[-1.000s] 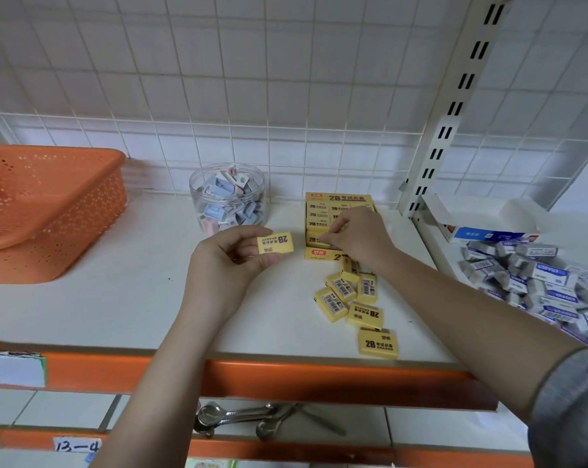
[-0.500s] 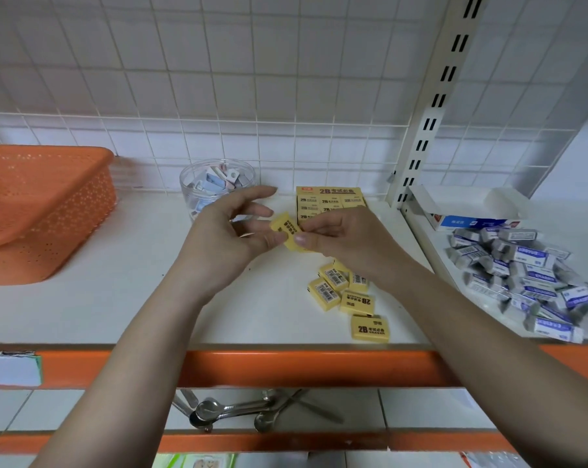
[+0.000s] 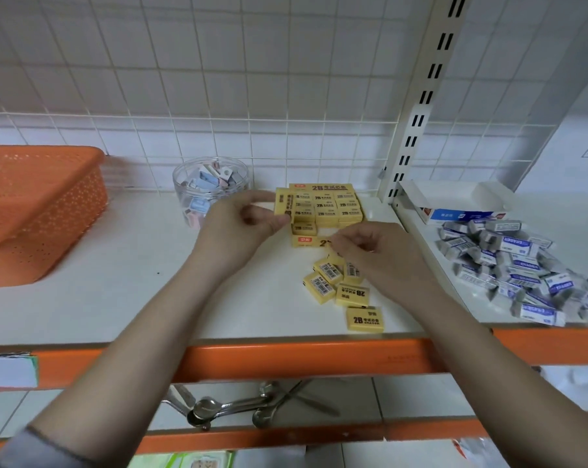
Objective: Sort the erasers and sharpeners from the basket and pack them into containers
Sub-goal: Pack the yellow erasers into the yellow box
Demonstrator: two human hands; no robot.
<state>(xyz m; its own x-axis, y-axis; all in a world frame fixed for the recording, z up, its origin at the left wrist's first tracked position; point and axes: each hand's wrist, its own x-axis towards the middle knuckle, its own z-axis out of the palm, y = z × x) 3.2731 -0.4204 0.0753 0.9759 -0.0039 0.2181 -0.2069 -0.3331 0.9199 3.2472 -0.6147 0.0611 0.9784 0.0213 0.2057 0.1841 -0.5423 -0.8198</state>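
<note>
My left hand (image 3: 238,228) pinches a yellow 2B eraser (image 3: 283,205) and holds it on edge at the left side of the open yellow eraser box (image 3: 309,242), which holds rows of the same erasers (image 3: 326,208). Several loose yellow erasers (image 3: 351,295) lie on the shelf in front of the box. My right hand (image 3: 373,255) hovers over the top of that pile, its curled fingertips on one yellow eraser (image 3: 335,257) that is mostly hidden under them. A clear round jar (image 3: 211,190) with small sharpeners stands left of the box.
An orange perforated basket (image 3: 42,211) sits at the far left of the white shelf. Beyond the upright post (image 3: 417,119), a heap of blue-and-white erasers (image 3: 509,265) lies before an open white box (image 3: 455,204). Metal spoons (image 3: 225,407) hang below the orange shelf edge (image 3: 286,356).
Both hands were on one yellow eraser between them. Now my left hand alone has carried it up to the box's left side, and my right hand has dropped to the loose pile.
</note>
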